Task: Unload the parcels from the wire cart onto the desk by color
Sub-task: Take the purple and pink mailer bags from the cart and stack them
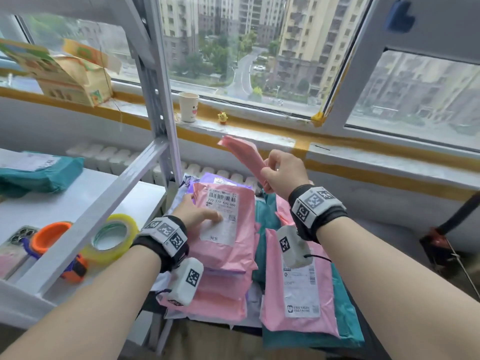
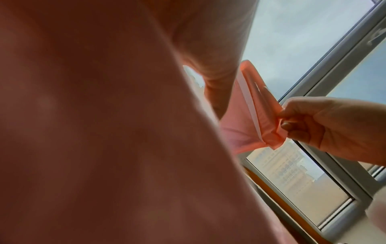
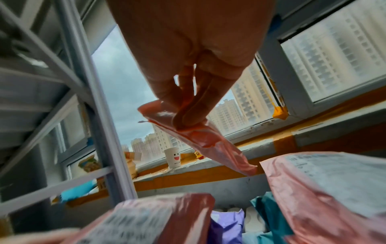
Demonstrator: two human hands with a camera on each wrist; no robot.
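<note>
Grey steel shelving (image 1: pixel 153 81) to the left, its white desk shelf (image 1: pixel 65 193) already carrying one teal parcel (image 1: pixel 39 175), plus tape rolls (image 1: pixel 114 237) at the near edge. Straight ahead and lower, heaped parcels in the cart (image 1: pixel 345 318): a pink stack (image 1: pixel 220 281) on the left over purple ones, and on the right a long pink parcel (image 1: pixel 298 281) over teal. Left hand (image 1: pixel 200 214) laid on the top labelled pink parcel (image 1: pixel 223 224), fingers straight across the label and thumb out of sight behind its left edge, so grasp or mere press: cannot tell. Right hand (image 1: pixel 283 172) raised above the heap, pinching a small thin pink parcel (image 1: pixel 244 154) by its near end, long axis running up and away to the left, toward the windowsill. Desk shelf well off to the left of both hands and nearer the left one, so probably a leftward carry across the upright for each pink piece. Left wrist view: thumb and curled fingers (image 2: pixel 292 125) nipping the bunched corner, the left palm filling the rest. Right wrist view, from beneath: the same pinch, the parcel's free end drooping toward the sill, with cup (image 3: pixel 173 156) and small yellow toy (image 3: pixel 198 155) behind; blurred pink, purple and teal parcels below.
</note>
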